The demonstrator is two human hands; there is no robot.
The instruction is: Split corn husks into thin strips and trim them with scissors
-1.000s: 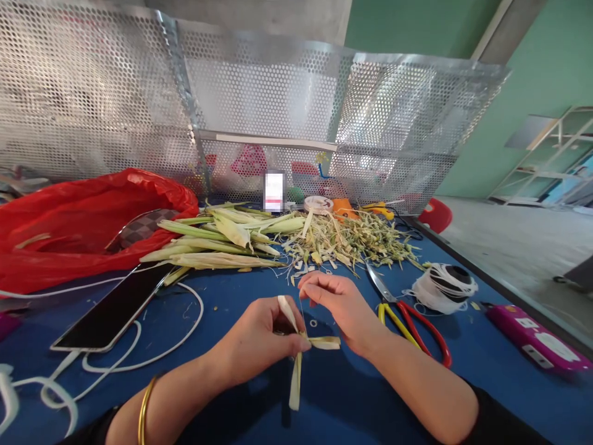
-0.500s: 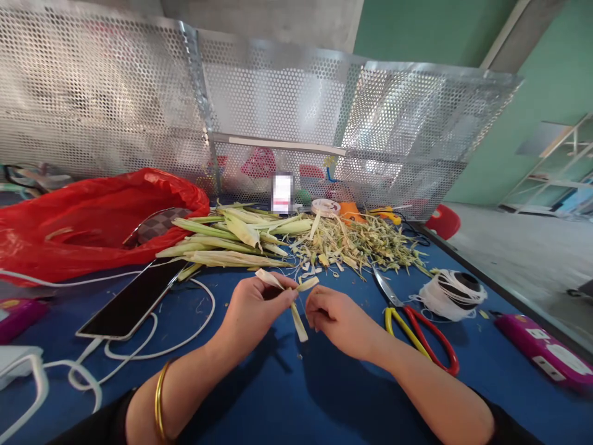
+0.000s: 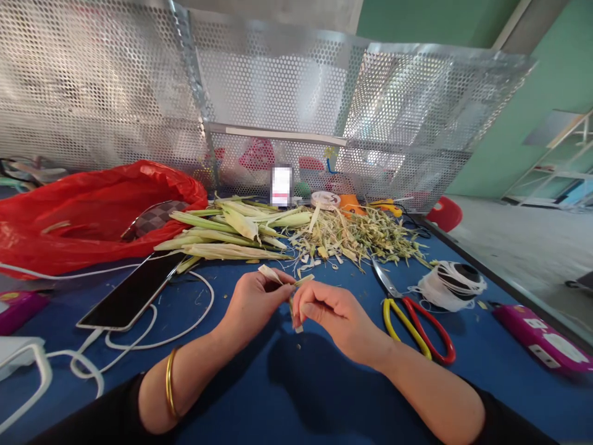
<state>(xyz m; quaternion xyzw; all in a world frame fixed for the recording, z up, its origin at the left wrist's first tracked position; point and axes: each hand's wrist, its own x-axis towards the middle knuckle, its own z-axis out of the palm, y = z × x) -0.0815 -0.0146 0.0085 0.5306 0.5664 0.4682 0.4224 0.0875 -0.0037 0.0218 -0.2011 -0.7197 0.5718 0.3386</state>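
Fingers of the left hand [image 3: 252, 300] and right hand [image 3: 331, 315] pinch a folded leaf strip [image 3: 283, 281] above the near worktop [image 3: 287, 395]. Uneven pulling could likely tear it; scissors [image 3: 407, 312] lie right.

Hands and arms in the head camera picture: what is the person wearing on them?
Both hands are bare, without gloves. The left hand has a thin gold bangle round the forearm. Both arms end in dark sleeves near the elbows. The right hand shows no bracelet or watch.
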